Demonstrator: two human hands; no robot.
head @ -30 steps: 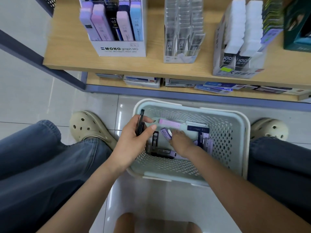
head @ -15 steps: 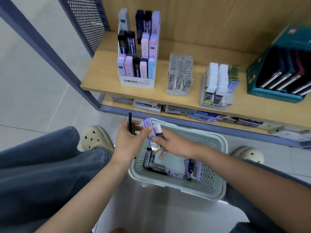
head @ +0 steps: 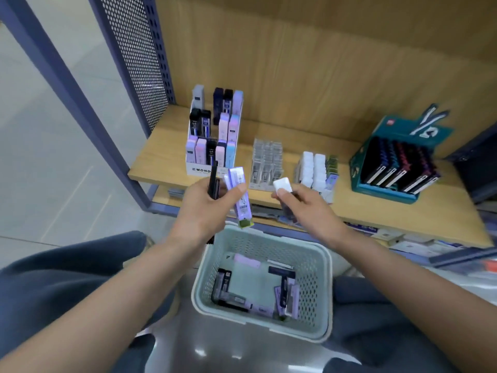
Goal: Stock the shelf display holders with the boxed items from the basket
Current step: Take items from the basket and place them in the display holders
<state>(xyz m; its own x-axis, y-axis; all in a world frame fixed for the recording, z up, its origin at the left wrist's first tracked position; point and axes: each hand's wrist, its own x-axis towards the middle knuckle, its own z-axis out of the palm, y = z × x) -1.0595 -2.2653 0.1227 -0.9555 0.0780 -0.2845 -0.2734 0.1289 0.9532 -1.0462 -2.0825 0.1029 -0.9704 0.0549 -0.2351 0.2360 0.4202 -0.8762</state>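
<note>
at 10 o'clock of the view, note the blue perforated side panel [head: 134,63] bounding the wooden shelf [head: 161,168]. on that shelf, at 11 o'clock from the basket, find the white tiered display holder [head: 200,170], partly filled with upright pastel and black boxes. just in front of it, note the left hand [head: 201,211], raised above the basket's 11 o'clock corner, fingers curled round two items: a slim black box [head: 213,181] held upright against the palm, and a lilac box [head: 241,200] pinned by the thumb, tilted, with its green lower end hanging over the basket rim. at 12 o'clock from the basket, see a clear acrylic holder [head: 266,165] on the shelf. in front of it, toward 1 o'clock, note the right hand [head: 312,214], thumb and fingers pinching a white-capped box [head: 283,185], its dark lower body mostly hidden by the fingers. beyond the right hand, find a holder of white-topped boxes [head: 313,168], then at 2 o'clock a teal display carton [head: 382,188] with dark slim packs. at 6 o'clock of the view, between two denim-clad knees [head: 67,278], locate the pale green perforated basket [head: 326,278], with more boxed items [head: 286,294], lilac and black, lying flat or leaning inside, apart from both hands.
</note>
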